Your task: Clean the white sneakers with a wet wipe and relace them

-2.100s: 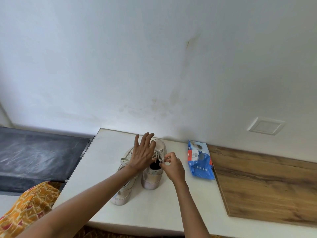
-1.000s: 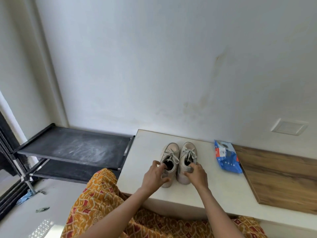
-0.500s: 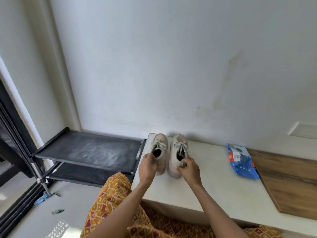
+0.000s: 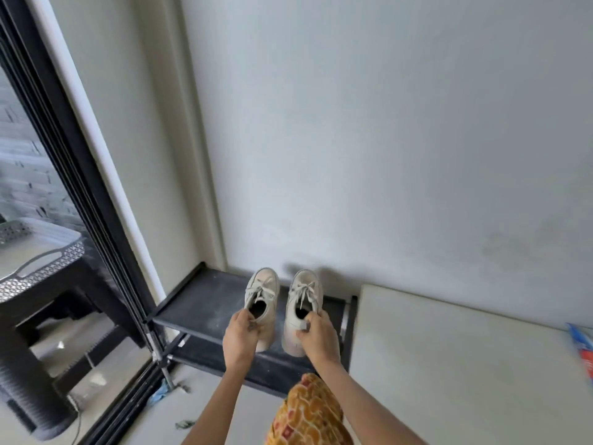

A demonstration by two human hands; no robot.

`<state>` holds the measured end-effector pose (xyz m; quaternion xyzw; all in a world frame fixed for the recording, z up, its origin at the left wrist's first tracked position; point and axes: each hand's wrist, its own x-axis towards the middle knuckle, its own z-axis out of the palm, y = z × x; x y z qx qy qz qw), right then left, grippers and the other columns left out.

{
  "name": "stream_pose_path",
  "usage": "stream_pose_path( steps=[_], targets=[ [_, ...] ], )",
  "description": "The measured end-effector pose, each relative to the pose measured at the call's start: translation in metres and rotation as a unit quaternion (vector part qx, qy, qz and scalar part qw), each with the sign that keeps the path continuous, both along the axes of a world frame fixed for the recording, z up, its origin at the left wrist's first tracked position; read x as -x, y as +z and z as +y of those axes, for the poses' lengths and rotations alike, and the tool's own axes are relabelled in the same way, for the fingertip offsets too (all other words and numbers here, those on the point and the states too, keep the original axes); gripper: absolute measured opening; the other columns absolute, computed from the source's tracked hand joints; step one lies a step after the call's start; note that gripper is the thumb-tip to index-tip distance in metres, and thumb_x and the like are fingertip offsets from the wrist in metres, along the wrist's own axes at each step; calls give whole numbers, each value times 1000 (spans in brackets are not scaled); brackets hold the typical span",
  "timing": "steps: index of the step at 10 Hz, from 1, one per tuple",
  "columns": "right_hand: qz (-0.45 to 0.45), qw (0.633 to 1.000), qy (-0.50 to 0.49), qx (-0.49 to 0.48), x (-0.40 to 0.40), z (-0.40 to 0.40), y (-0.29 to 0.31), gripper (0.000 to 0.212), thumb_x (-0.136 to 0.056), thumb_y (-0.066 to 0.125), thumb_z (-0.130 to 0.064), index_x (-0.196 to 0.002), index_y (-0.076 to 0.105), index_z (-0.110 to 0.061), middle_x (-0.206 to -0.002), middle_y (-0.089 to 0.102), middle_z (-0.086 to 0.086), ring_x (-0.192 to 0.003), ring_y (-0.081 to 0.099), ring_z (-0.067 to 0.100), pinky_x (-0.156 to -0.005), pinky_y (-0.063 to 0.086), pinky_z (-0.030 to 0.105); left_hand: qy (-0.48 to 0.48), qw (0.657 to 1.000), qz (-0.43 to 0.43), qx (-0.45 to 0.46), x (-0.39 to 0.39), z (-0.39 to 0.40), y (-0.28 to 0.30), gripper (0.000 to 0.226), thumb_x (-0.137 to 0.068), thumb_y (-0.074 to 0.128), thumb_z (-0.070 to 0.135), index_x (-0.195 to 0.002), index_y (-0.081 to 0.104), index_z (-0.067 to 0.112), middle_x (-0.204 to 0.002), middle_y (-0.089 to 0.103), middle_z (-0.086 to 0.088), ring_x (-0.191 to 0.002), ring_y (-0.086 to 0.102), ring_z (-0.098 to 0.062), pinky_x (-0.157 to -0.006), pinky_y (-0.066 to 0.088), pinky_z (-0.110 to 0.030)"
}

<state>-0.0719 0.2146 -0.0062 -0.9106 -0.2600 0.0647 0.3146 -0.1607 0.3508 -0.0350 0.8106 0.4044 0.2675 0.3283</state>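
Note:
Two white laced sneakers are held side by side over the black shelf (image 4: 205, 303), toes toward the wall. My left hand (image 4: 240, 338) grips the heel of the left sneaker (image 4: 263, 289). My right hand (image 4: 318, 335) grips the heel of the right sneaker (image 4: 305, 292). Both shoes have their laces tied in bows. I cannot tell whether their soles touch the shelf. The blue wet wipe pack (image 4: 584, 346) shows only partly at the right edge, lying on the white bench (image 4: 449, 364).
The black two-tier rack stands between the white bench and a black-framed glass door (image 4: 80, 194). Behind the glass are a dark stool and a patterned tray (image 4: 38, 252). The grey wall rises directly behind the shelf. My orange patterned clothing (image 4: 308, 412) fills the lower middle.
Both hands have lifted the pair of sneakers off the white bench and carried them left, over the black shelf. The view has swung left with them.

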Motion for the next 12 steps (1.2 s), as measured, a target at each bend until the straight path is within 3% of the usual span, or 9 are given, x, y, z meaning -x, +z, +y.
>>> stream_pose_path(
  steps=[2,4,7,9,10,11,12],
  targets=[
    [8,1000,-4,28,20,47,-30,18,-90,59,-23,-100,56,-9,-128,47,8,-94,63,28,-77,53,35,4,1000,19,24,19,39,-23,16,-73,63,1,-81,53,12,-88,57,3,-74,51,-20,-61,33,-29],
    [-25,997,20,75,19,59,-46,19,-91,55,-18,-106,55,-8,-133,43,9,-99,61,27,-77,53,35,-11,999,10,48,12,49,-27,16,-73,62,2,-82,53,12,-91,58,6,-78,51,-20,-64,34,-29],
    [-12,998,21,57,21,61,-51,23,-89,60,-19,-110,54,-11,-129,44,9,-98,61,27,-77,50,32,-22,999,25,43,6,44,-39,16,-76,59,1,-87,52,11,-104,51,10,-84,51,-16,-68,33,-26],
    [47,999,10,14,24,69,-41,24,-90,59,-23,-110,57,-10,-131,42,8,-98,61,27,-80,47,31,-23,998,39,38,9,46,-37,16,-74,54,-4,-83,49,8,-100,55,1,-81,51,-21,-64,33,-28],
    [58,998,24,21,21,69,-36,27,-89,59,-22,-113,55,-10,-130,41,9,-99,60,28,-81,46,31,-38,997,50,38,12,47,-33,20,-74,53,-6,-90,54,6,-103,56,-5,-88,53,-25,-67,40,-31],
    [60,997,49,21,16,52,-28,32,-90,58,-24,-120,53,-12,-132,41,8,-106,56,27,-87,47,32,-51,998,46,-3,1,42,-28,31,-76,66,5,-106,58,2,-119,53,-19,-114,47,-40,-97,39,-53],
    [41,997,61,-12,6,27,-24,36,-92,57,-29,-124,52,-15,-140,36,9,-124,44,26,-95,45,33,25,999,35,-16,-10,26,-16,43,-85,64,36,-118,52,10,-150,27,-18,-142,13,-34,-113,7,-54]
  ],
)
